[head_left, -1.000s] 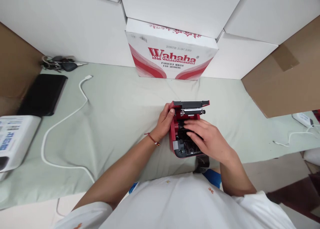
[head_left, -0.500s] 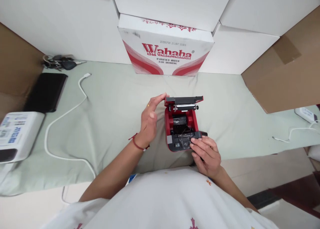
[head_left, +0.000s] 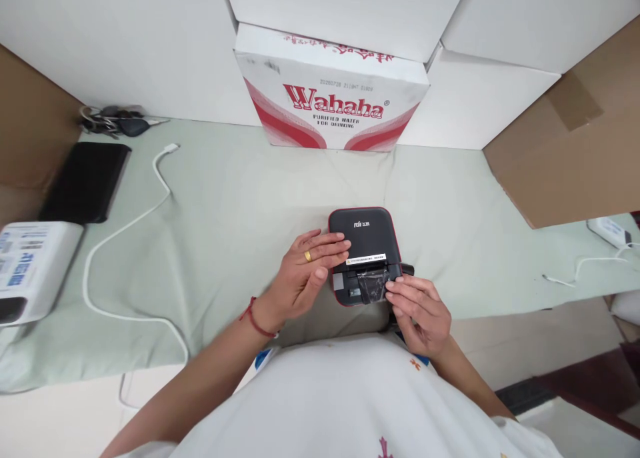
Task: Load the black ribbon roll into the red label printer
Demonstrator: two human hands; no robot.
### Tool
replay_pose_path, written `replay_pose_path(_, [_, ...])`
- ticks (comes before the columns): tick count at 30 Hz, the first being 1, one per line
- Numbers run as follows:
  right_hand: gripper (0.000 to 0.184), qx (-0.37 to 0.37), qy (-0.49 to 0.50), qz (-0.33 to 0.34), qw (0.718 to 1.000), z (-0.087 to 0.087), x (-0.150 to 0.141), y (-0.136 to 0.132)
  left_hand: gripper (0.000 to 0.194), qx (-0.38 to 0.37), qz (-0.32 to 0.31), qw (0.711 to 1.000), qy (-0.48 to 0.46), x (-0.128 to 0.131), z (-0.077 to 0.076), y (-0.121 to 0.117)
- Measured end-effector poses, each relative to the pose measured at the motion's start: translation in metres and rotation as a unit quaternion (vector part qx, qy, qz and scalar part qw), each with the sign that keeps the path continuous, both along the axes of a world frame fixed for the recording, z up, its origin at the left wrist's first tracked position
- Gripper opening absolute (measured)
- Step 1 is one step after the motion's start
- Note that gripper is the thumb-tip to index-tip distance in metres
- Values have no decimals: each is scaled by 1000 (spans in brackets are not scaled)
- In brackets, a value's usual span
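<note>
A small black-and-red label printer [head_left: 365,239] lies on the pale green cloth with its lid down. From the slot at its front comes a strip of shiny black film [head_left: 373,287]. My left hand [head_left: 310,271] lies open, fingers flat on the left side of the lid, a ring on one finger. At the printer's front right corner, my right hand [head_left: 420,311] has its fingers together, the tips on the right edge of the film and the thumb lower down. Whatever is under those fingertips is hidden.
A Wahaha water carton [head_left: 335,105] stands behind, against white boxes. Brown cardboard [head_left: 575,125] borders the right side. On the left are keys [head_left: 120,120], a black flat case [head_left: 86,181], a white device [head_left: 37,271] and a white cable [head_left: 90,265]. The cloth [head_left: 240,191] ends near my body.
The printer's lid has swung down from upright to closed, hiding the inside. My left hand came down with it, now flat on the lid. My right hand stays at the film's edge.
</note>
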State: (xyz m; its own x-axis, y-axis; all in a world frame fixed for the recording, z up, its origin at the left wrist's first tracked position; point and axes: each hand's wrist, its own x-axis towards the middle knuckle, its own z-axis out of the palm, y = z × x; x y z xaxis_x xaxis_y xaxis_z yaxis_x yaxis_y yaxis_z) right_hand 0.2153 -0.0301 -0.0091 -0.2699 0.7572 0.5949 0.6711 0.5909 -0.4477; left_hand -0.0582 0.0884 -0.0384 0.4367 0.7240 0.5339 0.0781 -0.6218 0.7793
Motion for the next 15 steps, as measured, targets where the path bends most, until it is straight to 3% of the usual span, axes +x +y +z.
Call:
replay_pose_path(3, [47, -5, 8, -8, 1000, 5, -2, 3, 45, 31, 13, 999, -3, 3, -8, -1])
replay_pose_path(10, [37, -15, 26, -3, 1000, 15, -5, 9, 35, 12, 35, 999, -21, 8, -14, -4])
replay_pose_path(15, [35, -36, 70, -71, 994, 14, -11, 4, 44, -23, -44, 998, -27, 3, -17, -8])
